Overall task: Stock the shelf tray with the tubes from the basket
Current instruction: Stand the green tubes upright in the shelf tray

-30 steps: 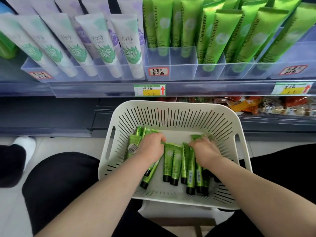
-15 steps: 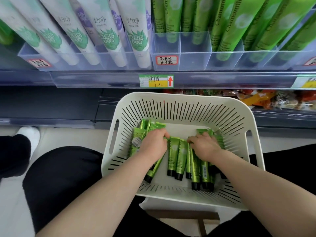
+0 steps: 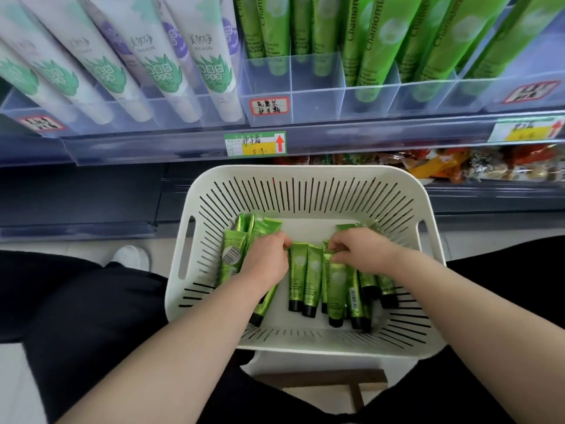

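Both your grips are down in the basket, each closed on tubes.

Your left grip (image 3: pixel 266 261) curls its fingers over the left bunch of small green tubes (image 3: pixel 308 280), and your right grip (image 3: pixel 363 254) pinches the crimped ends of the ones on the right. The tubes lie on the floor of the white slotted basket (image 3: pixel 305 174), mostly with their black caps toward you; one at the left shows a barcode. The basket sits between your knees, below the shelf. Above it, the clear divided shelf tray (image 3: pixel 315 102) carries tall green tubes (image 3: pixel 376 56) standing in its compartments. It has a handwritten label (image 3: pixel 269 106) on its front, and white tubes (image 3: pixel 195 71) stand in the tray just to its left. A price tag (image 3: pixel 255 143) sits on the shelf edge.
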Demonstrator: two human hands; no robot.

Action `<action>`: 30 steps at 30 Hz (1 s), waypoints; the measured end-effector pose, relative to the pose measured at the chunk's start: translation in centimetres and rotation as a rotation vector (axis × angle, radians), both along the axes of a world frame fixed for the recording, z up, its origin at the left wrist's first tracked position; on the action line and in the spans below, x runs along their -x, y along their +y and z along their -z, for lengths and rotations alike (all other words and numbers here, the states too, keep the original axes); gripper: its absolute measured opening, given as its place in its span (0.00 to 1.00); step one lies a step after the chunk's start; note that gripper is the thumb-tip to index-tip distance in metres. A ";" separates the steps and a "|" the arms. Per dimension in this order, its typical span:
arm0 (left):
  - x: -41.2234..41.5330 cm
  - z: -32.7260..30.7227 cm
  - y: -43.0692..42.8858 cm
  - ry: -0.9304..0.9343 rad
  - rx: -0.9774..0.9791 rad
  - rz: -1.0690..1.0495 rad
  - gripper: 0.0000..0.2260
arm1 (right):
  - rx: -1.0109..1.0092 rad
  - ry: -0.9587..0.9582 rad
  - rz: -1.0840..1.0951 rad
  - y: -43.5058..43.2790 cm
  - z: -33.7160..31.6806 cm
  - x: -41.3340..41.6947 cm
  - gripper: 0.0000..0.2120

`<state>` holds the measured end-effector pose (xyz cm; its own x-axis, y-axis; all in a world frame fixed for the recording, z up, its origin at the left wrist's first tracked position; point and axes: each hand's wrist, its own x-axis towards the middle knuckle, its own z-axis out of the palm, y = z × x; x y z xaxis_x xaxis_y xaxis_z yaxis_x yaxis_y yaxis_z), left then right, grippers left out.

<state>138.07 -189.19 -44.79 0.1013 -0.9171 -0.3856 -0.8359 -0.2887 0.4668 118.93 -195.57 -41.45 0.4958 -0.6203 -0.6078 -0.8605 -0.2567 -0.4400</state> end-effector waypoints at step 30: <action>3.2 2.2 -4.8 -0.542 -0.317 0.508 0.15 | 0.481 -0.161 0.014 1.1 -2.6 1.1 0.08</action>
<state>134.91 -193.95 -46.97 -0.0510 -0.7565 -0.6520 -0.9872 0.1370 -0.0817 117.82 -194.51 -38.87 0.5490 -0.8187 -0.1682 -0.7966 -0.4516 -0.4019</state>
